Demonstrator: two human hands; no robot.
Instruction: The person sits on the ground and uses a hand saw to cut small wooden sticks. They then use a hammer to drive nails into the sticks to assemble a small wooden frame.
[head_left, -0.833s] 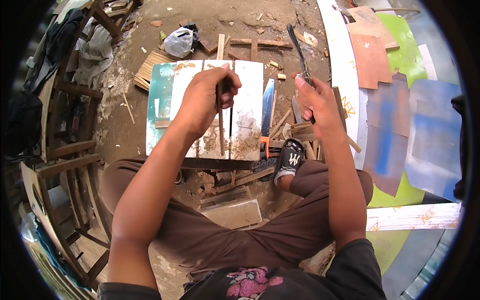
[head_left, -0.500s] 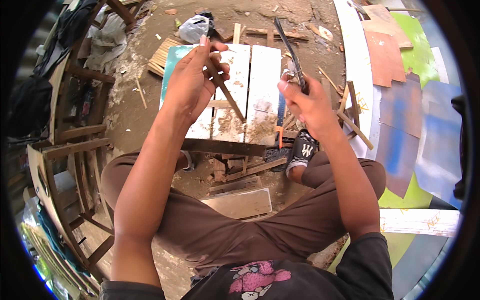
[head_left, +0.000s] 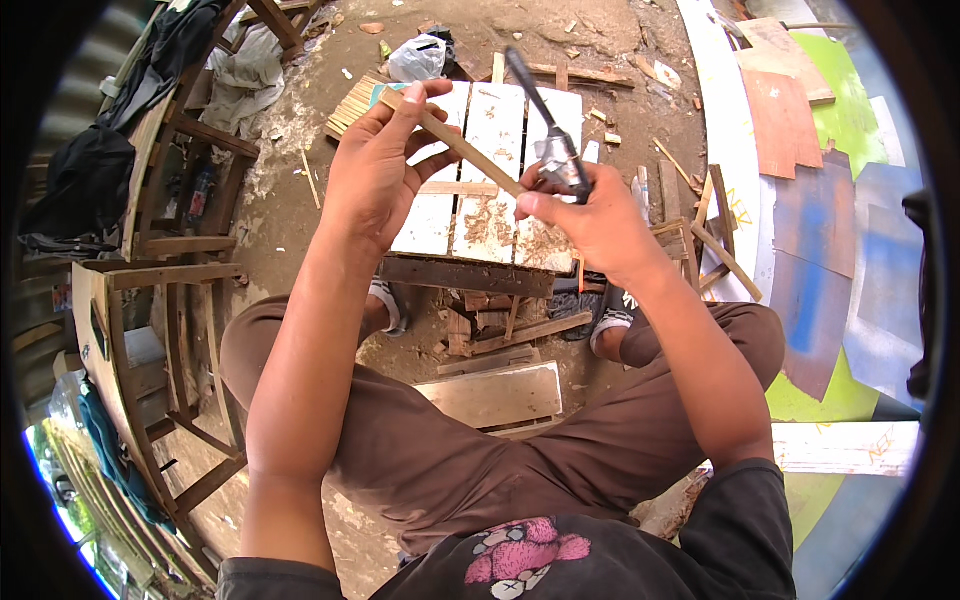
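My left hand (head_left: 378, 170) is closed on one end of a thin wooden stick (head_left: 462, 148), between thumb and fingers. The stick slants down to the right over a low bench of white boards (head_left: 497, 118). In my right hand (head_left: 605, 228) is a long, slim black tool (head_left: 539, 104), its far end pointing up and away. Something clear and shiny sits by its middle; I cannot tell the tool's exact kind. My right thumb and fingers also meet the stick's lower end. Wood shavings (head_left: 487, 228) lie on the bench's near part.
A bundle of wooden sticks (head_left: 352, 108) lies by the bench's far left corner, near a plastic bag (head_left: 418, 60). Wood scraps (head_left: 530, 333) lie between my feet. Wooden frames (head_left: 170, 275) stand at left; painted sheets (head_left: 800, 270) cover the ground at right.
My right hand has moved left to the stick's lower end, bringing the black tool along. The stick's upper end now shows beyond my left thumb. The whole view has shifted slightly.
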